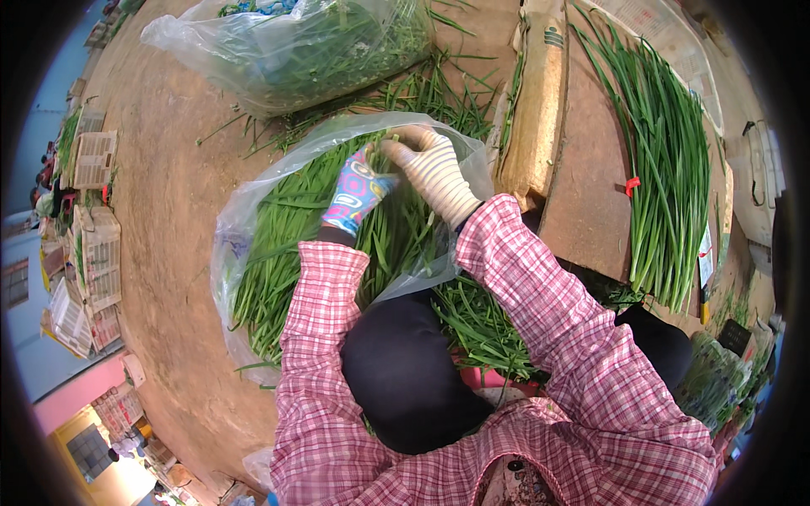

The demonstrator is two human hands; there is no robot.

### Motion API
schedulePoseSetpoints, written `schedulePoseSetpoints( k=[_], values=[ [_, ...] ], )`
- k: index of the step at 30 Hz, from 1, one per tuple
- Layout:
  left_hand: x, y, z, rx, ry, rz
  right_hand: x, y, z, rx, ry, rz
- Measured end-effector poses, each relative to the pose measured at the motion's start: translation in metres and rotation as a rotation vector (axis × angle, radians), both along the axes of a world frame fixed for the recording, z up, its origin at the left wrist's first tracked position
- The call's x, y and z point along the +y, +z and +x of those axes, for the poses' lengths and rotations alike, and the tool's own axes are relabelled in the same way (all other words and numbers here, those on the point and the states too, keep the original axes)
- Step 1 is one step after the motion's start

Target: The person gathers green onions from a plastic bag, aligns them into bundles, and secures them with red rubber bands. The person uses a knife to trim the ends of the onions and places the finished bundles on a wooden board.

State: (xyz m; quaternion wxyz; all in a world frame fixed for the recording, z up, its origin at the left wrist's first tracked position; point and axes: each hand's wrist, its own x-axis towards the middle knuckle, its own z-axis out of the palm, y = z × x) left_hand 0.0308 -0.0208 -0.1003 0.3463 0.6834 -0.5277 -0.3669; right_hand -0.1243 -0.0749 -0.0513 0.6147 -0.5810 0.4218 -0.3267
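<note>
In the middle of the head view lies an open clear plastic bag [237, 190] full of long flat green leaves [285, 234], which look like garlic chives. My left hand [359, 190], in a patterned blue glove, is over the leaves near the bag's far rim. My right hand [433, 167], in a striped cream glove, meets it there, thumb and fingers pinched around a small green stem end [393, 137]. Whether the left fingers also grip something is hidden by blur and overlap. A large bundle of chives [671, 183] with a red tie [632, 185] rests on a board [588, 209] at the right.
Another filled plastic bag [329, 57] stands beyond the open one, with loose leaves [436, 101] scattered beside it. A long tan wrapped block [535, 107] edges the board. Cut leaves [481, 329] lie by my knee. A yellow-handled tool [704, 307] is at the right; plastic crates [98, 253] line the left.
</note>
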Motion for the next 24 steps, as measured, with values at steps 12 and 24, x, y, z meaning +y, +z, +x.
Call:
schedulePoseSetpoints(
  k=[12,24],
  values=[
    [0.006,0.024,0.020,0.702,0.146,0.251,0.003,0.062,-0.060,-1.021,0.185,0.432],
    [0.003,0.020,0.006,0.648,0.004,0.178,0.013,-0.024,-0.021,0.129,-0.040,0.213]
  ],
)
